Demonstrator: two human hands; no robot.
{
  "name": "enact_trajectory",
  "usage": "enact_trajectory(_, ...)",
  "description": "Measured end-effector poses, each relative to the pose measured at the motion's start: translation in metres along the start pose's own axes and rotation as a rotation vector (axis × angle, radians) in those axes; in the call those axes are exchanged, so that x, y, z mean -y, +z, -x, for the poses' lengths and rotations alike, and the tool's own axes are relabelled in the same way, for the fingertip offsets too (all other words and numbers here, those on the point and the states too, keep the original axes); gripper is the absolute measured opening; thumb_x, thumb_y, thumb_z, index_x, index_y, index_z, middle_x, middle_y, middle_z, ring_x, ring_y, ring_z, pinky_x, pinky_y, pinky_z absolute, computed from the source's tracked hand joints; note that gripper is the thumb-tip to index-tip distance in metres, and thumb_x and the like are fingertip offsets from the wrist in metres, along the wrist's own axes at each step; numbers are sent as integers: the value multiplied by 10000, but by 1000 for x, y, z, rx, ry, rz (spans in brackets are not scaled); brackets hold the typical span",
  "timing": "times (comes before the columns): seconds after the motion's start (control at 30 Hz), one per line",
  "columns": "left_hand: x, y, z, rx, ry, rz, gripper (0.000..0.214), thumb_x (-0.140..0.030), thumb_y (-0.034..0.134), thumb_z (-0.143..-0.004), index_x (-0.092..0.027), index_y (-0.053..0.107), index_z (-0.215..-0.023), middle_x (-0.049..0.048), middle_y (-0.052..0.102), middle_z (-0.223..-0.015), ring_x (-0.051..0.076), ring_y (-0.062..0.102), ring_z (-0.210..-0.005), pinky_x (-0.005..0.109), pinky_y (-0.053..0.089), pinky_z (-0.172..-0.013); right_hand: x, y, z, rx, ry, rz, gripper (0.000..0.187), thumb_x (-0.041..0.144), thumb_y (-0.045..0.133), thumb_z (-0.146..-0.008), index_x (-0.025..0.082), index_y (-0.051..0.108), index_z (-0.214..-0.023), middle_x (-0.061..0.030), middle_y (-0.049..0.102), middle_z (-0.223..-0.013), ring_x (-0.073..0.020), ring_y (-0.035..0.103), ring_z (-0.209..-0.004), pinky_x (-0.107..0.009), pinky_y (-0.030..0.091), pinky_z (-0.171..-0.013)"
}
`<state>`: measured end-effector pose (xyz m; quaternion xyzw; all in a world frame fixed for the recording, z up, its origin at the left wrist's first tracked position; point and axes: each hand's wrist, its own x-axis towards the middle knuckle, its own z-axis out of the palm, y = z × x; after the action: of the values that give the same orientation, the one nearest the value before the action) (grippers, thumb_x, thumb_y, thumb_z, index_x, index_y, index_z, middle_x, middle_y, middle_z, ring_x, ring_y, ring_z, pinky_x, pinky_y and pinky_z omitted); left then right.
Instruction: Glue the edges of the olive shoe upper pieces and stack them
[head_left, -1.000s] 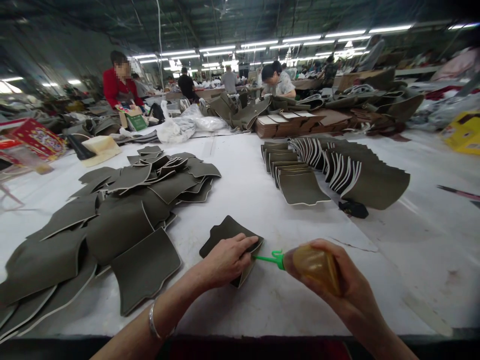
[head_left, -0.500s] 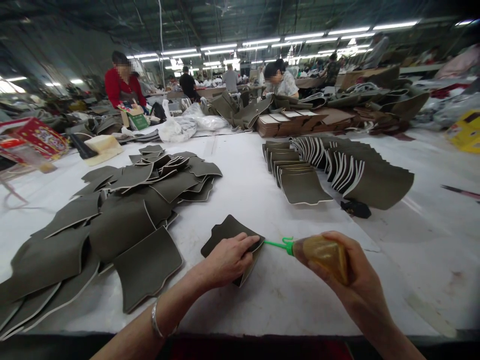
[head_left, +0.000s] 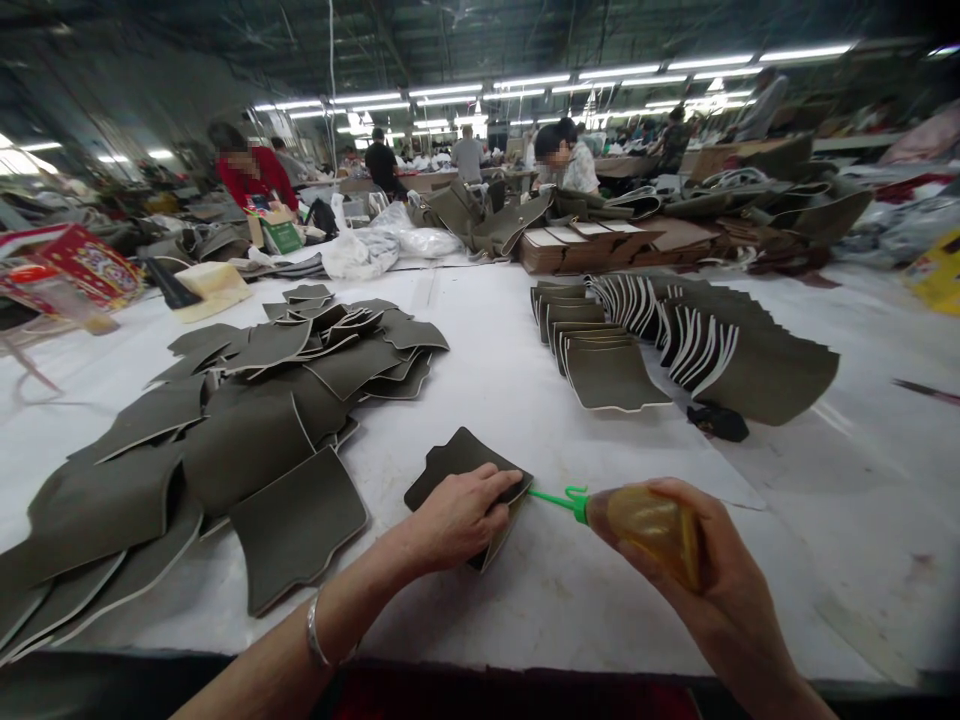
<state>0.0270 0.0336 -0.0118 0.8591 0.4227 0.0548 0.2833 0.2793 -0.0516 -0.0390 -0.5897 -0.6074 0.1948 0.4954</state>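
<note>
My left hand (head_left: 459,515) grips a dark olive leather piece (head_left: 457,455) on the white table. Its index finger lies along the top near the right corner, and the other fingers curl at the near edge; the thumb is hidden. Wrapped in my right hand (head_left: 724,570) is a squeeze bottle (head_left: 646,528) of amber liquid, tipped on its side. The bottle's thin green nozzle (head_left: 555,497) points left, its tip at the leather piece's right corner. Left of my hands spreads a loose heap of similar leather pieces (head_left: 247,435).
Overlapping rows of leather pieces (head_left: 780,370) stand at the right, with a small black object (head_left: 718,421) before them. A dark pointed tool (head_left: 926,390) lies at the far right. Plastic bags (head_left: 364,250) and brown stacks (head_left: 577,250) line the back. Co-workers stand beyond.
The nozzle tip has shifted very slightly at the leather corner, and the bottle is tilted a little more. My left hand keeps its hold. The person in red at the back leans lower.
</note>
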Motion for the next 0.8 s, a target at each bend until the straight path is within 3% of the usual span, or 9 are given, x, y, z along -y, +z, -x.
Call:
enact_trajectory(0.53,1,0,1,-4,-2,12,519,-203,395,-921,-184,513,-1427,91,634,-1185,265,644,-1005,391,491,-935,3,-2,3,41,134,-75,417,513,686,-874,344,521,-1218,0,534,-1221,-242,537,-1067,-367,440,-955)
enact_trajectory(0.8,3,2,0,-1,1,26,520,-189,394,-917,-194,518,-1423,81,635,-1183,255,646,-1002,377,492,-937,1,-1,5,51,107,-138,406,491,696,-880,335,522,-1213,-10,550,-1226,-254,528,-1109,-387,432,-970)
